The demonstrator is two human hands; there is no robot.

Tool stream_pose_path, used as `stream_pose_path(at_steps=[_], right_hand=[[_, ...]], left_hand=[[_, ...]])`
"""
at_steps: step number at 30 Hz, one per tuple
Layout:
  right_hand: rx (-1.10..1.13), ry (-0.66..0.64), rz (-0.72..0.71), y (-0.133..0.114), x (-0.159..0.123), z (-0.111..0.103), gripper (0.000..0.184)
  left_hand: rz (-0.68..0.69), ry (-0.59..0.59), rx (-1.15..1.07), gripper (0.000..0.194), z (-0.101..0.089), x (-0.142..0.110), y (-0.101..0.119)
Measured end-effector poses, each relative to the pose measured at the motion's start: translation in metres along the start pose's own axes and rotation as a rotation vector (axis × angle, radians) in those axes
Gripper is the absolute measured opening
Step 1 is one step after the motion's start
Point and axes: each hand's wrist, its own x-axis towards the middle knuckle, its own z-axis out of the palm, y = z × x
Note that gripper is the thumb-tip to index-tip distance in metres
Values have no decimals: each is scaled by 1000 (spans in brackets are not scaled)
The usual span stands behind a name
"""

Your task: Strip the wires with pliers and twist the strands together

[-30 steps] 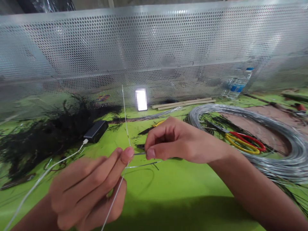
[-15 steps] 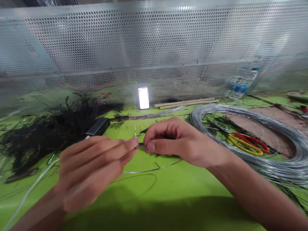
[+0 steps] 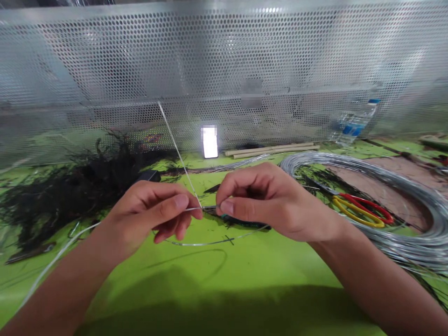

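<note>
My right hand [image 3: 257, 200] pinches a thin metal wire [image 3: 211, 208] between thumb and forefinger, just right of the middle. From that spot one white-looking strand [image 3: 177, 150] rises up and to the left. My left hand [image 3: 157, 207] sits close by on the left, thumb and forefinger closed on a short stretch of wire beside the crossing point, the other fingers curled below. A curved length of wire [image 3: 206, 243] bows beneath both hands. Under my right hand lies a dark tool [image 3: 247, 223], partly covered, and a dark pointed blade [image 3: 211, 189] shows behind.
A large coil of silvery wire [image 3: 395, 249] lies right, with red-and-yellow-handled scissors [image 3: 364, 210] inside it. Black fibres [image 3: 70, 200] heap up left beside a power bank [image 3: 150, 176]. A lit phone [image 3: 210, 142], wooden sticks [image 3: 273, 150] and a water bottle [image 3: 355, 123] stand before a perforated metal screen [image 3: 224, 56].
My left hand has turned over from an upright pinch to a lower grip, shifting about the crossing. The strand has swung from near upright to leaning left. My right hand keeps its pinch.
</note>
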Motion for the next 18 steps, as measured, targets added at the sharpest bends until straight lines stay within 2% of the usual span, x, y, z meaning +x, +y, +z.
stream_pose_path(at_steps=[3, 5, 8, 10, 12, 14, 18], right_hand=[[-1, -14, -5, 0, -1, 2, 13], [0, -23, 5, -1, -1, 2, 13], [-6, -14, 39, 0, 0, 1, 12], [-19, -4, 57, 0, 1, -1, 11], [-28, -2, 69, 1, 3, -2, 10], [-30, 3, 86, 2, 5, -3, 10], [-25, 47, 121, 5, 8, -4, 12]], left_hand=[[-157, -94, -44, 45, -4, -1, -2], [-151, -95, -42, 40, -6, -1, -4], [-5, -17, 26, 17, -9, 1, -4], [128, 65, 152, 2, -12, 2, 0], [256, 149, 351, 11, -14, 0, 6], [395, 217, 564, 12, -14, -3, 11], [517, 321, 847, 9, -7, -11, 14]])
